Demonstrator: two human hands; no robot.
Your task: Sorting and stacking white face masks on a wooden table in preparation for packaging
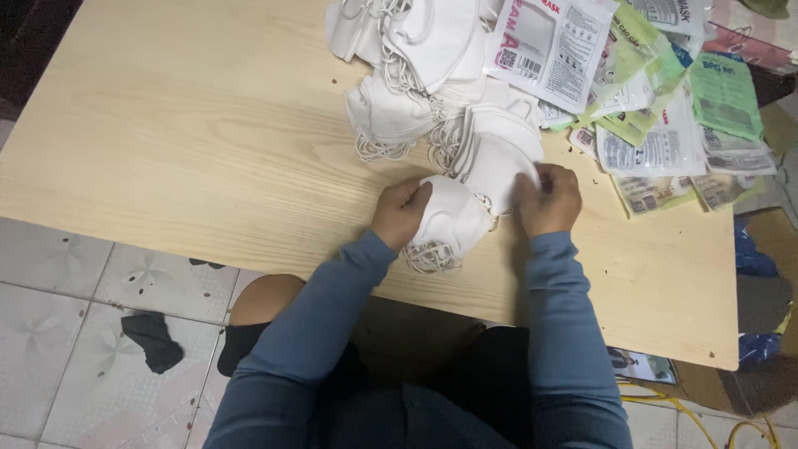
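A dark rag is lying on the floor tiles. On the tabletop, the left hand is clamping a white mask (elastic loops dangling), while the right hand is pinching a second mask beside printed packets.

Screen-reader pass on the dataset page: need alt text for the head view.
A person's left hand and right hand hold a folded white face mask over a pale wooden table. A pile of white masks lies just beyond the hands, with printed mask packets heaped to the right.
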